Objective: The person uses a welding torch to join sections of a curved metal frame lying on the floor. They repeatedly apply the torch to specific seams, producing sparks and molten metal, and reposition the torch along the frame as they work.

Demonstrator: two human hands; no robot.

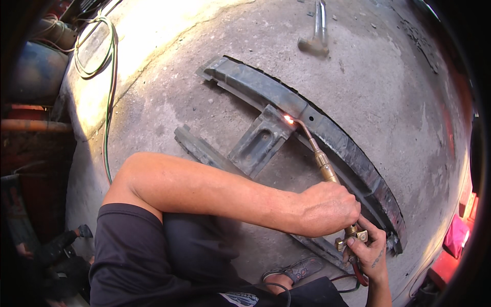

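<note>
A brass gas torch point(322, 163) reaches from my hands up to a glowing flame at the joint point(289, 118) of a dark steel frame point(286, 97) lying on the concrete floor. My left hand point(327, 207) is wrapped around the torch's handle, the forearm crossing over my knee. Just below it, my right hand point(369, 253) grips the torch's rear end at the brass valves, where red and dark hoses leave. A flat bracket plate point(261, 140) lies against the frame beside the flame.
A hammer point(317, 36) lies on the concrete at the top. Green and red hoses point(107, 77) loop along the left near a blue cylinder point(30, 71). My sandalled foot point(296, 271) rests below the frame. A pink object point(455, 238) sits at the right edge.
</note>
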